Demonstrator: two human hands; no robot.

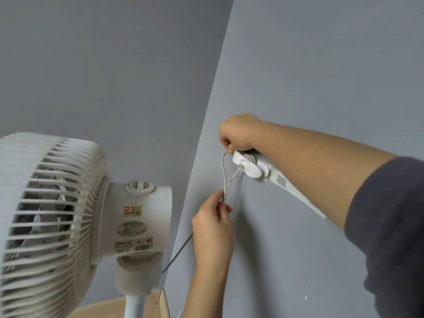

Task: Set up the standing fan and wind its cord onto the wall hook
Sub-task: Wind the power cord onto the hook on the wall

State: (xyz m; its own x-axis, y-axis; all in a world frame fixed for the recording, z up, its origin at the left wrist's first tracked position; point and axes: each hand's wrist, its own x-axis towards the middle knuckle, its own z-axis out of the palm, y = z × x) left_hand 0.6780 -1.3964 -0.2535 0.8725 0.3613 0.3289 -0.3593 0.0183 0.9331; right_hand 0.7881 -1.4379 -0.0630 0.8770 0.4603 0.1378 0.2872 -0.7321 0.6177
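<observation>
At the left stands the white standing fan (75, 216), its slatted round grille facing left and its motor housing, stuck with several labels and topped by a round knob, sitting on a pale pole just beside the grey wall (309, 76). A thin grey-white cord (224, 177) runs up from behind the fan's neck along the wall. The left hand (213, 228) reaches up from below, its thumb and fingers pinched closed on the cord where two strands meet, just beneath a narrow loop. The loop rises to the right hand (238, 134), which is curled nearly into a fist against the wall, its fingertips closed on the top of the loop. Directly below and touching that hand is the white wall hook (249, 165), fixed to the wall, with a few turns of cord already wound around its stem. A dark sleeve (390, 226) covers the right forearm at the far right.
</observation>
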